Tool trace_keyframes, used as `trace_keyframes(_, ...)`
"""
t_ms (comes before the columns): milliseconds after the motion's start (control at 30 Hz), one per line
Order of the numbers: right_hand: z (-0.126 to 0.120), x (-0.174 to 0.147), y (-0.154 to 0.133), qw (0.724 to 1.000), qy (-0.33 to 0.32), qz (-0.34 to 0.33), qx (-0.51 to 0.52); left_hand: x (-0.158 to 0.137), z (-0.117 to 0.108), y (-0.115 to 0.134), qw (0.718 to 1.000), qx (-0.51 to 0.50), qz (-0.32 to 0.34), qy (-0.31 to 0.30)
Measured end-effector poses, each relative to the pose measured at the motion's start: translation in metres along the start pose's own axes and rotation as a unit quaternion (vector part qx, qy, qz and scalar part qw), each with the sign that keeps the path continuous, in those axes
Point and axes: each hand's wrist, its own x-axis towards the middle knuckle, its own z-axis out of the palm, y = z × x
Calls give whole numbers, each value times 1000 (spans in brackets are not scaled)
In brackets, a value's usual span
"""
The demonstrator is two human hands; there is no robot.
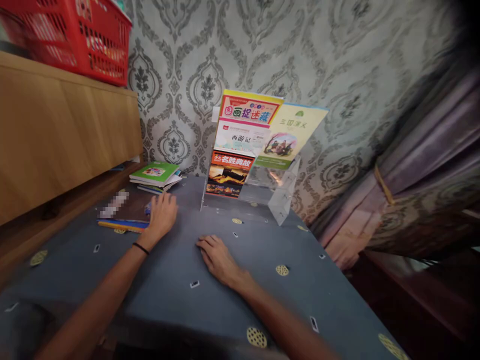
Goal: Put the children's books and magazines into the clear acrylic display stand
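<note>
Dark book [135,204] lying flat on the table [168,285], just left of the left hand [163,215].
The left hand's fingers are a bit bent and a bit apart; its palm is hidden, so I can't tell if it grips the book. Little squares cover part of the front. The right hand [218,259] lies palm down, loosely curled, holding nothing I can see. Past the left hand, a green book [159,171] tops a pile; past the right hand, a clear stand [280,204] holds more books, its lower right shiny and hard to make out.
</note>
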Motion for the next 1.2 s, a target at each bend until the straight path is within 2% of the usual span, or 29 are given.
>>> trace_keyframes(100, 3, -3, -3, 1000, 11, 0, 9, -33, -8, -30, 996, 42, -67, -38)
trace_keyframes(200, 3, -2, -5, 1000, 1, 11, 12, -53, -10, -55, 988, 46, -120, -90)
trace_keyframes(333, 1, 0, -7, 999, -47, 24, -7, -60, -11, -65, 980, 59, -140, -128)
trace_keyframes(867, -1, -3, -9, 998, -56, 25, -25, -64, -23, -52, 978, 139, -51, -144)
trace_keyframes(1200, -5, -6, -12, 998, -56, 12, -37, -47, -42, -50, 971, 169, 29, -169)
